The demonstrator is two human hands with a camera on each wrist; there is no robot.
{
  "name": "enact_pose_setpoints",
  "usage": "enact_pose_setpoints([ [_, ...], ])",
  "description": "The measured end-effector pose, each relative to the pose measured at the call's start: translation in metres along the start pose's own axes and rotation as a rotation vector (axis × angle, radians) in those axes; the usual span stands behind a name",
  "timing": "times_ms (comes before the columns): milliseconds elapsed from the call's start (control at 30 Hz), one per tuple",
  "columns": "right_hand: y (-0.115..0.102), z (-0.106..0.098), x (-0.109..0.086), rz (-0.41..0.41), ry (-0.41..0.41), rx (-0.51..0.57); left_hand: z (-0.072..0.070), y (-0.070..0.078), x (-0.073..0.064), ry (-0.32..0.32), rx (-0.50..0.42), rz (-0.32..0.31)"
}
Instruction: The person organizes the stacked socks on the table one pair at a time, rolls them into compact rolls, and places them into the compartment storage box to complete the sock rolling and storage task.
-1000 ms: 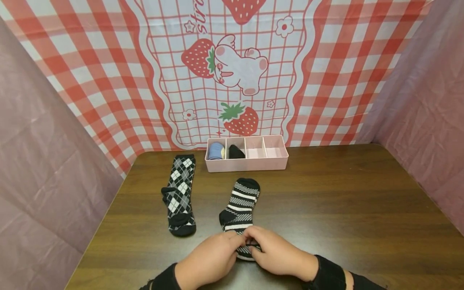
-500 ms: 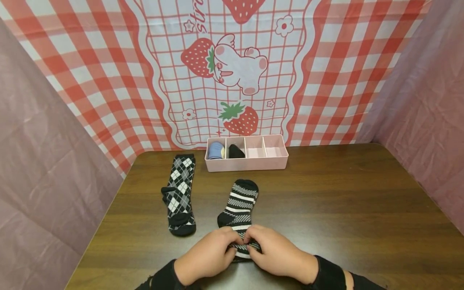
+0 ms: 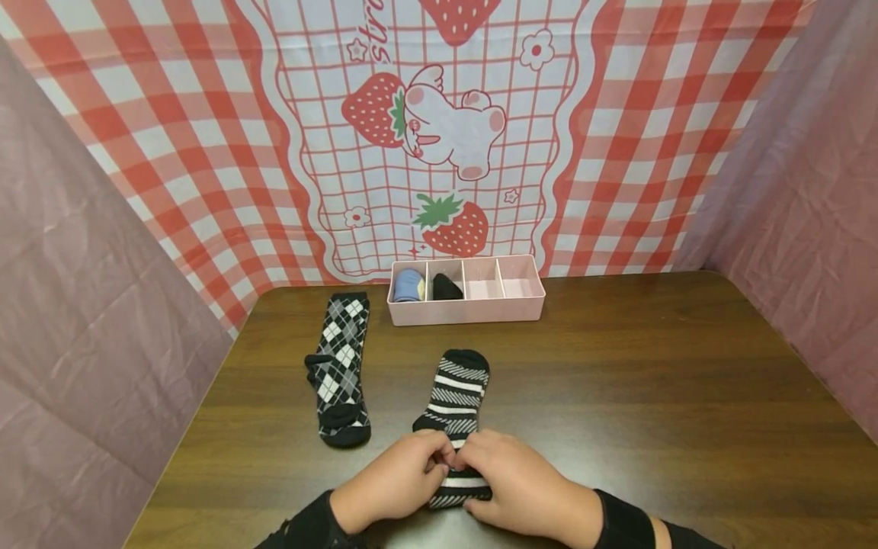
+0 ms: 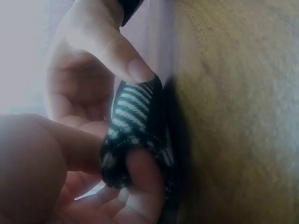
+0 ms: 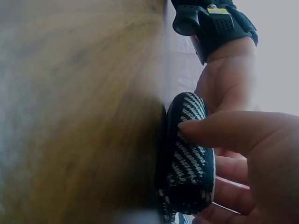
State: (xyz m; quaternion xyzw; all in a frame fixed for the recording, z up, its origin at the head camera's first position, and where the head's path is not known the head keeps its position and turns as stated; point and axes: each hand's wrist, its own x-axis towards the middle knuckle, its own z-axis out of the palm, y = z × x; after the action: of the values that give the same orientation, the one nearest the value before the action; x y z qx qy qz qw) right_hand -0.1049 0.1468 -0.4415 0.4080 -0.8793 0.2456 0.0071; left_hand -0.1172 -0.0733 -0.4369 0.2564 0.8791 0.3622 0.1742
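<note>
**Left hand (image 3: 398, 476) and right hand (image 3: 528, 484) clamped on the rolled end of a black-and-white striped knit sock (image 3: 461, 389)**

From my head camera I see the sock lying on the brown wood-grain desk (image 3: 652, 396), at the near side and roughly central, its black toe pointing away from the person. The end nearest the person is turned into a roll, and that is where I have both hands, side by side, with their fingertips close together over the knit.

My left wrist view is hazy, but it shows the left hand pinching the roll, thumb at its hollow end and forefinger around the outside. On the right wrist view I have the right hand's thumb pressed along the striped outer face, with the fingers curled behind it.

Off to the left, well apart from the hands, black, grey and white argyle socks (image 3: 345, 335) lie lengthwise on the desk. Beyond the striped sock, near the far edge, I see a pink rectangular four-compartment box (image 3: 473, 311). Its leftmost compartment holds a blue rolled bundle (image 3: 408, 285) with a cream patch; the next one along holds a black fabric bundle (image 3: 447, 288). Behind the desk I have a red-and-white checked cloth (image 3: 638, 114) printed with strawberries.
</note>
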Motion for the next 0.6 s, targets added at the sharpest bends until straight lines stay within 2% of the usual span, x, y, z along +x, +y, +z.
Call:
enact_pose_setpoints([
  [100, -0.0007, -0.001, 0.0002, -0.011, -0.01, -0.019, 0.001, -0.0006, 0.0002, 0.009, 0.006, 0.003],
  [267, -0.0008, -0.0007, 0.0002, -0.024, -0.011, -0.033, 0.0023, 0.0009, 0.0002, 0.025, 0.069, 0.052],
  [433, 0.0007, 0.0022, 0.0003, -0.027, -0.002, -0.033, 0.003, 0.0036, -0.0017, 0.056, 0.176, 0.11],
  [600, 0.002, 0.0021, 0.0, 0.006, -0.028, 0.025, 0.0012, 0.008, -0.0048, 0.113, 0.299, 0.156],
])
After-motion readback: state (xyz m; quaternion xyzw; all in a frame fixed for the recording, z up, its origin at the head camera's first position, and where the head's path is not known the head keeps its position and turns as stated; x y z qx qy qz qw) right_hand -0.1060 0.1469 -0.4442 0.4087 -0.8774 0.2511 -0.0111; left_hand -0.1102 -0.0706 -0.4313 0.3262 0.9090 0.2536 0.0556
